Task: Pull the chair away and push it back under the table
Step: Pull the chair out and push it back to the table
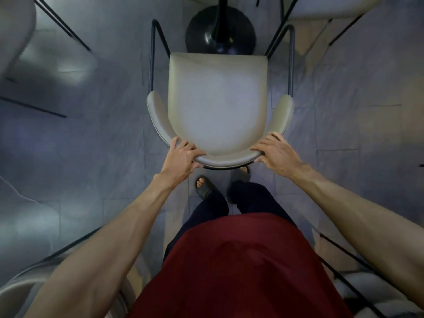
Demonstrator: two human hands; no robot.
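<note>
A beige padded chair [218, 102] with a curved backrest and thin black metal legs stands right in front of me, seen from above. My left hand [182, 156] grips the left part of the backrest, fingers curled over its top edge. My right hand [274, 151] grips the right part of the backrest the same way. Beyond the seat's front edge stands the table's round black pedestal base [206, 31] with its column [223, 17]. The tabletop itself is not in view. The seat's front edge nearly reaches the base.
Other beige chairs stand at the far left [16, 31], top right [328, 8], bottom left [20, 285] and bottom right [367, 283]. My sandalled feet [203, 187] stand on the grey tiled floor [91, 138] just behind the chair.
</note>
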